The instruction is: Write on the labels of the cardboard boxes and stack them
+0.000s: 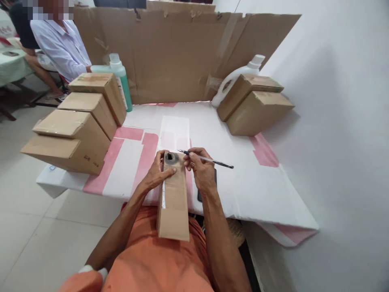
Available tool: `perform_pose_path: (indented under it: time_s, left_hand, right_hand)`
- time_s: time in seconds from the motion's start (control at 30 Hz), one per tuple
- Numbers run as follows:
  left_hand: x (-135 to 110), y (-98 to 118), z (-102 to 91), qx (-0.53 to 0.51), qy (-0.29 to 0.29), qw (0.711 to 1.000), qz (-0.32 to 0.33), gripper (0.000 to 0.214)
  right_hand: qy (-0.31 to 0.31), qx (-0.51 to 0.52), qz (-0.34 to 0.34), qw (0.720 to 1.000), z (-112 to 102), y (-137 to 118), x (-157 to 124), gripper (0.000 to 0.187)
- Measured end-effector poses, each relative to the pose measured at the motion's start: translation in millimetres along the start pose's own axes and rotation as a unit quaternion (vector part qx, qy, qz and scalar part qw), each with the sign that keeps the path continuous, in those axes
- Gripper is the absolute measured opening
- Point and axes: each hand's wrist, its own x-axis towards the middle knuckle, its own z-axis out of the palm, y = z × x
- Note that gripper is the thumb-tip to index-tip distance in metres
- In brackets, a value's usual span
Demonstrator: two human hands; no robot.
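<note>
A long narrow cardboard box (174, 198) lies with its far end over the table and its near end against my orange shirt. Near its far end is a dark, ragged hole ringed with black smudges. My left hand (158, 173) grips the box's left side, the thumb on its top face just below the hole. In my right hand (200, 168), pinched between thumb and fingers, is a pen (223, 164) with a clear barrel and black end. Its tip points left, a little above and right of the hole, apart from it.
Several cardboard boxes (71, 138) stand at the left with a green bottle (125, 83) behind them. At the right are more boxes (258, 115) and a white jug (232, 79). A cardboard panel (176, 56) closes the back. A dark flat object (199, 195) lies under my right wrist. Another person (59, 46) sits beyond.
</note>
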Motion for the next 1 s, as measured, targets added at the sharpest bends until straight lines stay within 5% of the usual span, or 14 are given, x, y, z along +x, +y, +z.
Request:
perform_pose_path:
  time_s: [0.17,0.67,1.0]
  left_hand:
    - [-0.2,-2.4,-0.6,0.008,0.015,1.0,0.013,0.063]
    - [0.3,0.0,0.3,0.033,0.009,0.999,0.005,0.058]
    - [1.7,-2.4,-3.2,0.039,0.008,0.999,0.005,0.063]
  right_hand:
    - [-0.027,-0.036,-0.004,0.999,12.7,3.5,-1.7,0.022]
    - [-0.135,-0.08,0.02,0.987,2.0,-5.1,4.9,0.024]
    - [-0.031,-0.059,0.01,0.998,-10.8,-2.3,15.6,0.025]
